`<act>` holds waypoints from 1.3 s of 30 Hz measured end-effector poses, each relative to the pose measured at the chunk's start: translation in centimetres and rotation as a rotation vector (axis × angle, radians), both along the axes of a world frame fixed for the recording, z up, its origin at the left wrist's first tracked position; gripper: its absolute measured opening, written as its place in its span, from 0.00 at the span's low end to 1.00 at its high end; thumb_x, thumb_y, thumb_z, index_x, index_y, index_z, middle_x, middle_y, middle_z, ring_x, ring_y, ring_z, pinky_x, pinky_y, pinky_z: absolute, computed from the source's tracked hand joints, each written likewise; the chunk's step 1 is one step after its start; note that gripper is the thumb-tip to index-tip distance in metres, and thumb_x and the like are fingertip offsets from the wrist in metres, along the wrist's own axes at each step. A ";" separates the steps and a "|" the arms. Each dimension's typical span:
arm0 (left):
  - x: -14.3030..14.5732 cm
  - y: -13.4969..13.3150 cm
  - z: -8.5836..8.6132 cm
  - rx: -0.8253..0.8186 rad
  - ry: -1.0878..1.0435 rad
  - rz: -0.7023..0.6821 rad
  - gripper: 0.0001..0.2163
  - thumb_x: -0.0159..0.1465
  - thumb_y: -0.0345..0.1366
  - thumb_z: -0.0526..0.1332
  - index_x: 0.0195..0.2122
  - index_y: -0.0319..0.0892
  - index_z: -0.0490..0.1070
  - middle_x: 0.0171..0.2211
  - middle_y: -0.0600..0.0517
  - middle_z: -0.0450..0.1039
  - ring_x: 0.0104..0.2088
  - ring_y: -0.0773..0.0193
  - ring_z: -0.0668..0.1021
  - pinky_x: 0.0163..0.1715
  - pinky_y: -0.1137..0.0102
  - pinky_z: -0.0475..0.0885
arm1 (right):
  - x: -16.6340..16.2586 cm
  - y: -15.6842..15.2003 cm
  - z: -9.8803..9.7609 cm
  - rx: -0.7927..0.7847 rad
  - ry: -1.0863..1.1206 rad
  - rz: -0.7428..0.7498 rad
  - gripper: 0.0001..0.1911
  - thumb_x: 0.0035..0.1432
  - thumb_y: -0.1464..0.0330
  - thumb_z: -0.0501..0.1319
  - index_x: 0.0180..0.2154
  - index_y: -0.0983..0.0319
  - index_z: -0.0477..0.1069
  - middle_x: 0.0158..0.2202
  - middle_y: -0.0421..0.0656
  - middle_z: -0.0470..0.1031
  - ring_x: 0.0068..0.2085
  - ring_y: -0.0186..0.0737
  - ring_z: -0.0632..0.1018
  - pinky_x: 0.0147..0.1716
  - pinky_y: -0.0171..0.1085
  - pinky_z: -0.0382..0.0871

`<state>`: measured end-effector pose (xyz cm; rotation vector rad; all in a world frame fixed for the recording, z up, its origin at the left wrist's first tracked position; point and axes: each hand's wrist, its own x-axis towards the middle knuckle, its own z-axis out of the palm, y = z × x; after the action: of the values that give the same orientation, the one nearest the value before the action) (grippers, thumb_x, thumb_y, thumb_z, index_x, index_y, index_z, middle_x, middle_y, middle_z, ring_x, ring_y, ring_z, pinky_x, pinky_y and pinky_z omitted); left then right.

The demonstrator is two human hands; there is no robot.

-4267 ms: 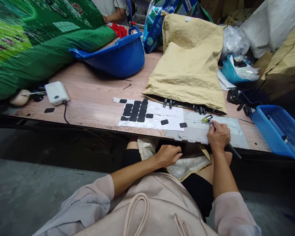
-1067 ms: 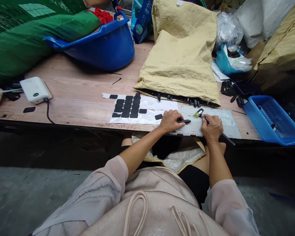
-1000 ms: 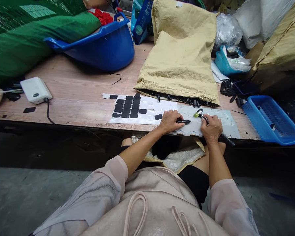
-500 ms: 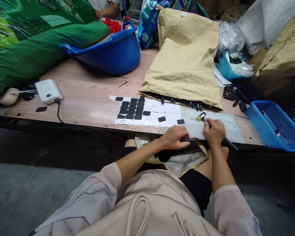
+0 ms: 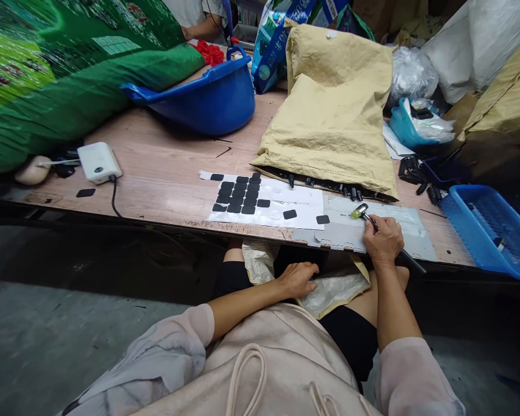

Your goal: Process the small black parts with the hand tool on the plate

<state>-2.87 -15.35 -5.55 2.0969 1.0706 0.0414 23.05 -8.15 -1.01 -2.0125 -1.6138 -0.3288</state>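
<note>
My right hand (image 5: pixel 383 241) is closed round the thin black handle of a small hammer (image 5: pixel 360 211), whose metal and yellow-green head rests on a grey board (image 5: pixel 342 236) at the table's front edge. My left hand (image 5: pixel 300 278) is below the table edge, fingers curled on the woven bag (image 5: pixel 335 290) in my lap; what they hold is hidden. A white sheet (image 5: pixel 277 218) with several black pads (image 5: pixel 241 195) lies left of the board. Small black parts (image 5: pixel 325 185) spill from a tan sack (image 5: pixel 333 115) behind it.
A blue basin (image 5: pixel 208 101) and a big green sack (image 5: pixel 69 75) stand at the back left. A white device (image 5: pixel 99 163) with a cable sits at the left. A blue basket (image 5: pixel 487 231) is at the right edge. Another person's arm shows at the top.
My left hand held a thin black part on the grey board, then drew back over the table edge and down to the bag in my lap. The right hand kept the hammer in place.
</note>
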 end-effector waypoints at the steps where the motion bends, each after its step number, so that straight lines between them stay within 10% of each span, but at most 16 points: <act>1: -0.1 0.0 1.2 0.063 -0.063 -0.053 0.13 0.66 0.42 0.64 0.50 0.47 0.76 0.47 0.48 0.82 0.45 0.53 0.83 0.41 0.65 0.75 | 0.0 0.0 0.0 -0.001 0.002 0.000 0.14 0.62 0.64 0.59 0.43 0.58 0.82 0.38 0.47 0.74 0.40 0.46 0.68 0.38 0.41 0.58; 4: -0.8 2.0 5.2 0.277 -0.225 0.004 0.12 0.71 0.46 0.58 0.42 0.46 0.77 0.38 0.49 0.82 0.40 0.58 0.82 0.40 0.66 0.74 | -0.1 -0.1 0.0 0.000 0.009 -0.002 0.15 0.62 0.63 0.59 0.44 0.58 0.82 0.39 0.47 0.75 0.40 0.46 0.69 0.38 0.41 0.58; 7: -2.0 8.0 8.3 0.374 -0.242 0.426 0.12 0.71 0.44 0.58 0.43 0.44 0.77 0.37 0.48 0.81 0.35 0.60 0.80 0.37 0.67 0.73 | -0.1 0.0 -0.1 0.005 0.008 -0.006 0.15 0.62 0.63 0.59 0.44 0.58 0.82 0.39 0.47 0.75 0.40 0.46 0.69 0.38 0.41 0.58; 10: -3.3 15.2 9.5 0.384 -0.091 0.812 0.11 0.70 0.44 0.59 0.41 0.43 0.76 0.37 0.46 0.81 0.39 0.55 0.81 0.39 0.64 0.73 | -0.1 0.0 -0.1 0.003 0.005 -0.007 0.14 0.61 0.64 0.60 0.43 0.58 0.82 0.38 0.47 0.74 0.39 0.46 0.69 0.38 0.41 0.58; 14: -3.9 20.7 9.3 0.304 0.043 0.967 0.14 0.65 0.49 0.63 0.36 0.43 0.75 0.41 0.42 0.81 0.46 0.49 0.80 0.45 0.61 0.74 | -0.1 0.0 -0.1 0.002 0.016 -0.004 0.13 0.62 0.64 0.60 0.42 0.58 0.82 0.39 0.47 0.75 0.39 0.46 0.69 0.39 0.42 0.60; 22: -4.4 17.7 9.4 0.281 0.022 0.894 0.06 0.60 0.41 0.66 0.35 0.46 0.75 0.37 0.49 0.80 0.41 0.53 0.79 0.39 0.63 0.73 | -0.2 -0.1 -0.1 0.007 0.018 -0.004 0.13 0.62 0.64 0.59 0.43 0.58 0.81 0.39 0.48 0.74 0.40 0.47 0.69 0.40 0.43 0.61; 29: -0.1 12.0 8.5 0.329 -0.168 0.441 0.06 0.62 0.40 0.67 0.37 0.45 0.75 0.39 0.51 0.78 0.40 0.59 0.78 0.39 0.67 0.72 | -0.3 -0.1 0.2 -0.032 0.035 -0.019 0.14 0.62 0.63 0.59 0.43 0.58 0.82 0.40 0.48 0.74 0.41 0.48 0.69 0.40 0.43 0.61; 39: 3.0 11.8 6.6 0.431 -0.175 0.257 0.07 0.64 0.38 0.67 0.42 0.45 0.77 0.40 0.50 0.77 0.44 0.57 0.79 0.46 0.64 0.72 | -0.3 -0.1 -0.2 -0.027 0.037 -0.015 0.15 0.64 0.63 0.59 0.45 0.58 0.81 0.40 0.48 0.75 0.43 0.48 0.69 0.42 0.43 0.62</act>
<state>0.15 -3.52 1.07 2.2583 1.3019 0.6193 22.73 -8.27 -1.20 -2.0400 -1.5887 -0.2754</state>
